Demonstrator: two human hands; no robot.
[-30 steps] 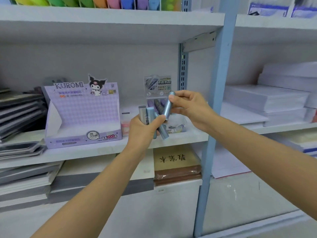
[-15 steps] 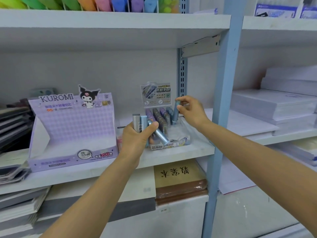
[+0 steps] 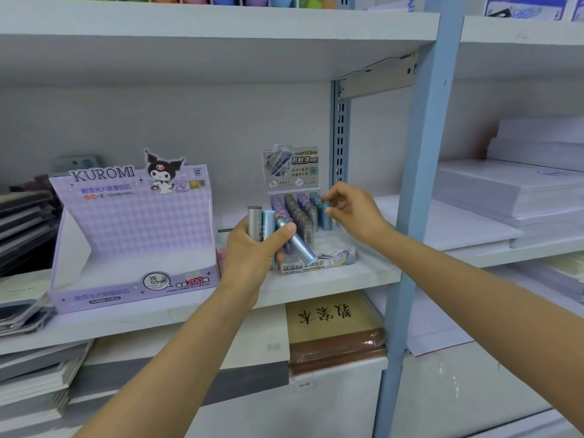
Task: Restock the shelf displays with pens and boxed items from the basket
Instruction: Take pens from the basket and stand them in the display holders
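Tray (image 3: 316,267) looks mostly filled. Right hand (image 3: 354,210) pinches a blue tube (image 3: 326,218) at its right row. Left hand (image 3: 252,251) grips three more tubes (image 3: 267,222); Kuromi box (image 3: 132,235) looks empty.

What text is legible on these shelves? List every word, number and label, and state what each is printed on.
"KUROMI": header of the purple display box.
"2B 0.5mm", "200": its front lip.
"不脏手": header card of the lead-refill display.
Tan book: large upside-down characters, not surely readable.
Remaining small print: too blurred.
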